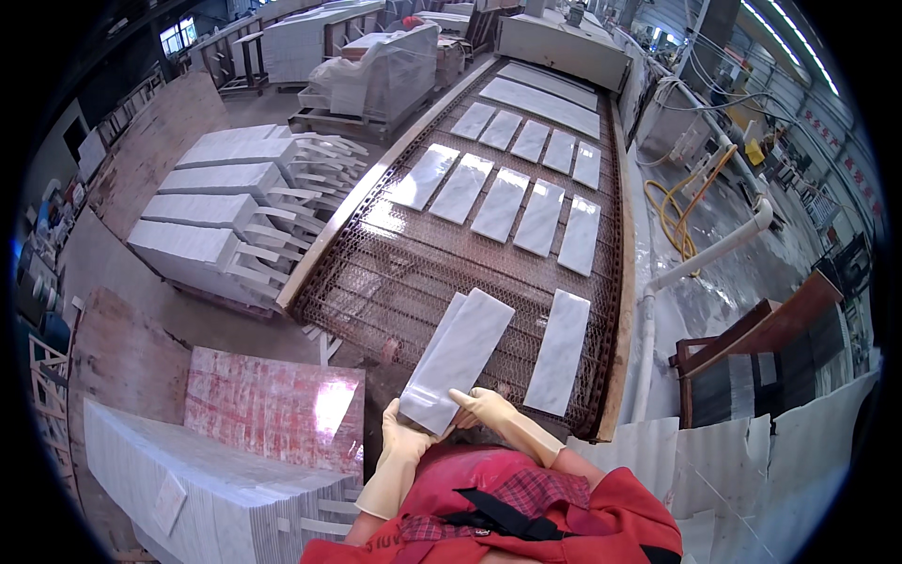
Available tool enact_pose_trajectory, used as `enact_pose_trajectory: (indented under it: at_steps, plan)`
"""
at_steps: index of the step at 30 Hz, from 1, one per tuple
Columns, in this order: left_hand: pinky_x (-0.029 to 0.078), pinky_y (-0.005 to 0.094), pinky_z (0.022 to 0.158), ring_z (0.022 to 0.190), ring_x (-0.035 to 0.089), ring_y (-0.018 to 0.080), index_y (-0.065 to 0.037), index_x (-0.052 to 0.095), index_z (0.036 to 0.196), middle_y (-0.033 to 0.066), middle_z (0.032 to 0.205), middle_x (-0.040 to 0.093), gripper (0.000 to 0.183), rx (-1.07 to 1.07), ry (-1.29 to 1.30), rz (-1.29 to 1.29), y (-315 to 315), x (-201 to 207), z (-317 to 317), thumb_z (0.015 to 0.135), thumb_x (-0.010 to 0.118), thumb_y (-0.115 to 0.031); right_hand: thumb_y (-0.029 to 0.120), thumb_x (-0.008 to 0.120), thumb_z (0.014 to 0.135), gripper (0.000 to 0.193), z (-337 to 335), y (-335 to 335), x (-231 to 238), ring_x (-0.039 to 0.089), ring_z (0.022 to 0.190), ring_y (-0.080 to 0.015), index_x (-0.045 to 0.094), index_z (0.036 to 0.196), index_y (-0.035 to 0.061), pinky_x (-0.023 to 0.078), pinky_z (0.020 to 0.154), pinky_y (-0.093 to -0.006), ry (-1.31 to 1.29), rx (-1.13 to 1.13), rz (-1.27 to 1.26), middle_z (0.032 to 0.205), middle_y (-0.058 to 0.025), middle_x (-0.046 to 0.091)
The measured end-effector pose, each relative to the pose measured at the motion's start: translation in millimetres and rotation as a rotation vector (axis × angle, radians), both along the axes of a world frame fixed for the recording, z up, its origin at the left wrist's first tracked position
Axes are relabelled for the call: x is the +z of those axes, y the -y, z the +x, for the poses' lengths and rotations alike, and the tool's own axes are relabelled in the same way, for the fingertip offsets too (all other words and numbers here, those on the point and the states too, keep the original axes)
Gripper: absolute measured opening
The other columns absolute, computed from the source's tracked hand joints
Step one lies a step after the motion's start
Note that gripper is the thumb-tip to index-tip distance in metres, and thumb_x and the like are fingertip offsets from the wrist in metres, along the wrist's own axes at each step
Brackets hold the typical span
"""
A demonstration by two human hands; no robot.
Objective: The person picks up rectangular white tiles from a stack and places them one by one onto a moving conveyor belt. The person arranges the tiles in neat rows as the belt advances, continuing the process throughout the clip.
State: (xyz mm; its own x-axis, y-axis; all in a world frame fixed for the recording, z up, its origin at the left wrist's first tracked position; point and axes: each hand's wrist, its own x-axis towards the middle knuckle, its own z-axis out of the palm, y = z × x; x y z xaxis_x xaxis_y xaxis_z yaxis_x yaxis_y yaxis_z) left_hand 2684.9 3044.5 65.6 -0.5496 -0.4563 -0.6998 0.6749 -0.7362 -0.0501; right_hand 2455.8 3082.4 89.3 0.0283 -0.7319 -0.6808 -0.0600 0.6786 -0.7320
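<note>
Two overlapping white marble tiles with grey veins are at the near end of the mesh conveyor. My left hand, in a cream rubber glove, grips the near left corner of the upper marble tile. At its near right edge, my gloved right hand closes with the thumb on top. The lower marble tile shows only as a strip along the left side; whether my fingers also hold it is hidden. Another marble tile lies flat on the mesh to the right.
Farther up the conveyor lie rows of marble tiles and long slabs. Stacked tiles on a pallet stand left, with another big stack at near left. A white pipe and yellow hose run along the right.
</note>
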Motion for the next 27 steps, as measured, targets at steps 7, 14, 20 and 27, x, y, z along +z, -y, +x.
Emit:
enact_pose_trajectory:
  at_steps: [7,14,20,27]
  plan:
    - [0.038,0.0759,0.110,0.143,0.050,0.0427,-0.012,0.060,0.143,0.0142,0.155,0.056,0.055,0.035,0.033,0.048,-1.3,-13.5,-3.7,0.094,0.053,-0.035,0.057,0.062,0.105,0.065,0.3,-7.6,-2.5,0.078,0.083,-0.0273,0.075,0.105,-0.0060,0.064,0.081,-0.0381,0.004,-0.050,0.008,0.095,-0.0181,0.079]
    - [0.041,0.0740,0.112,0.136,0.055,0.0465,-0.001,0.058,0.137,0.0219,0.147,0.059,0.059,0.039,0.081,0.179,-1.9,-53.7,-9.6,0.078,0.053,-0.004,0.052,0.068,0.105,0.056,2.3,-12.5,22.4,0.074,0.095,-0.0229,0.071,0.120,-0.0015,0.058,0.088,-0.0393,0.111,-0.301,0.028,0.111,-0.0126,0.076]
    - [0.042,0.0763,0.113,0.140,0.051,0.0484,0.001,0.050,0.145,0.0245,0.151,0.053,0.065,0.016,0.117,0.102,-4.5,-49.7,-7.7,0.080,0.051,0.006,0.042,0.072,0.104,0.051,-10.7,-9.4,38.3,0.072,0.095,-0.0194,0.071,0.127,-0.0030,0.057,0.084,-0.0353,0.126,-0.405,0.080,0.111,-0.0111,0.076]
    - [0.040,0.0774,0.114,0.142,0.051,0.0457,-0.005,0.046,0.153,0.0192,0.156,0.051,0.063,-0.120,0.106,-0.131,-12.6,-38.8,-1.8,0.093,0.060,0.006,0.051,0.065,0.106,0.060,-30.4,-0.5,18.0,0.073,0.106,-0.0236,0.068,0.134,-0.0028,0.055,0.093,-0.0377,0.103,-0.354,0.090,0.122,-0.0132,0.075]
